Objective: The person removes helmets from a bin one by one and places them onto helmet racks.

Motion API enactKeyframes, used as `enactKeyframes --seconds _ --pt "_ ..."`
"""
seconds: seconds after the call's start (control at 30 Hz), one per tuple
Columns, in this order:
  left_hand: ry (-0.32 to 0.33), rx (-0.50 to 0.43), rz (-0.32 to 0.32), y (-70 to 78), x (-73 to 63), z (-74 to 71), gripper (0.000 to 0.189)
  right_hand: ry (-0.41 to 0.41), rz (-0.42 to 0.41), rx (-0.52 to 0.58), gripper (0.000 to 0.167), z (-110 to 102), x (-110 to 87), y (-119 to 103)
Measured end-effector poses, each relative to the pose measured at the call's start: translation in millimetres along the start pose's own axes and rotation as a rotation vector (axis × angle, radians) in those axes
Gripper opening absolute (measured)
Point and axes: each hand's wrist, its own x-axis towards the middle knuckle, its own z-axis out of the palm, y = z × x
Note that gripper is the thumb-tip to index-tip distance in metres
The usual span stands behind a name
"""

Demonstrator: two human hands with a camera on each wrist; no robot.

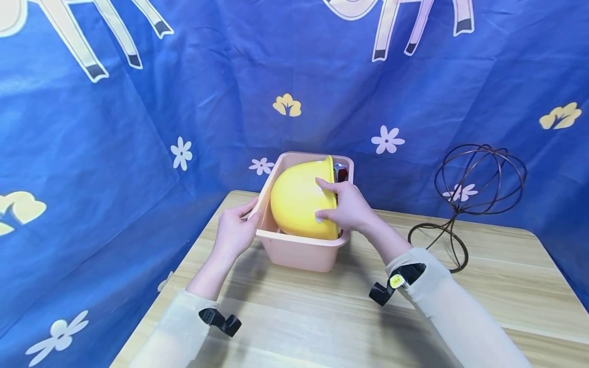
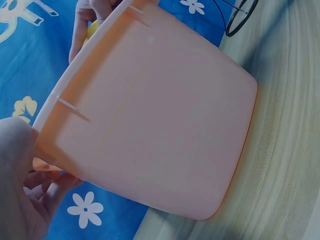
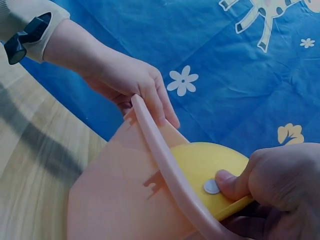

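Observation:
A yellow hard hat point(image 1: 299, 199), dome turned to the left, lies on its side in a pink plastic bin point(image 1: 299, 254). My right hand point(image 1: 350, 206) grips the hat near its brim. In the right wrist view the thumb presses beside a white round rivet point(image 3: 211, 186), and the other fingers go under the brim, partly hidden. At the bin's near left corner, my left hand point(image 1: 235, 229) holds the rim between thumb and fingers. The left wrist view shows the bin's outer wall point(image 2: 165, 110) close up. Behind the brim, part of a dark and shiny item point(image 1: 341, 173) shows inside the bin.
A brown wire stand point(image 1: 453, 217) with a round cage top stands to the right on the wooden table point(image 1: 317, 317). A blue patterned cloth point(image 1: 221, 92) hangs behind the table and along its left side.

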Motion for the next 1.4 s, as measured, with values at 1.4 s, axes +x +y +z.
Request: enactKeyframes --seconds 1.4 --pt "0.007 0.129 0.055 -0.8 2.1 -0.9 0.044 0.295 -0.096 0.681 0.087 -44 -17.8 -12"
